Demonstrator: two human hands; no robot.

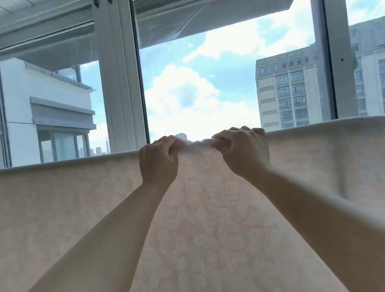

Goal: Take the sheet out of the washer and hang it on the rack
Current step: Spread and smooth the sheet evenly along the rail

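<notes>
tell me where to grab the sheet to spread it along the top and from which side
Take the sheet by its folded top edge, from the near side, as the left hand and right hand do now. That edge is bunched between them and runs taut to either side.

One sheet (204, 225), peach with a pale leaf pattern. Two hands on its top edge: left hand (159, 158), right hand (241, 150). Two bare forearms. Three window panes (204, 75). Two tall buildings (290, 89) outside.
</notes>
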